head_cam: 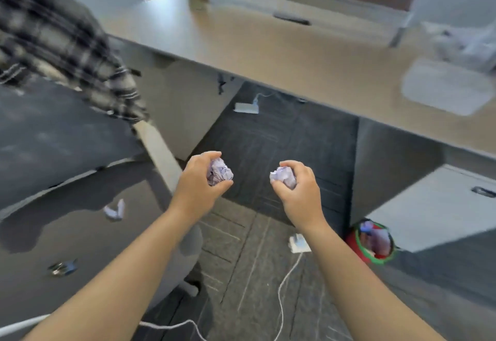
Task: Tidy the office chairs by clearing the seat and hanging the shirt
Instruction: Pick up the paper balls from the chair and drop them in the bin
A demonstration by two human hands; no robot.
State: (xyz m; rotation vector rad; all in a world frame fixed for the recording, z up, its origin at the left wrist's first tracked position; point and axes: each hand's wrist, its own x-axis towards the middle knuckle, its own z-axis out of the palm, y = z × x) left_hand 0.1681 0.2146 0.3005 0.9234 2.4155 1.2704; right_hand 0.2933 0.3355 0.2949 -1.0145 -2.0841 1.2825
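Both hands out front over the floor, each clenched on a crumpled paper ball — left hand (pixel 200 179) around one ball (pixel 219 172), right hand (pixel 298 185) around the other (pixel 283 177). Picture is motion-smeared, so fine detail is unreliable.

Chair seat (pixel 80 233) at lower left is not clear yet: a small paper scrap (pixel 115 210) lies on it, and nearer the front edge a small dark-and-blue item (pixel 63 267), too blurred to name. Plaid shirt (pixel 61 42) hangs draped over the chair back, upper left — not hung properly yet.

Red bin with green rim (pixel 374 241) sits on the floor under the table (pixel 268 53), to the right, and already looks nearly full of paper.

Risks, as I judge them:
- A tossed ball bounces off the heaped bin onto the floor.
- White cable (pixel 281 295) trails across the floor between person and bin; a foot could snag it.
- Small seat items get overlooked.
- Shirt slides off if the chair is bumped.
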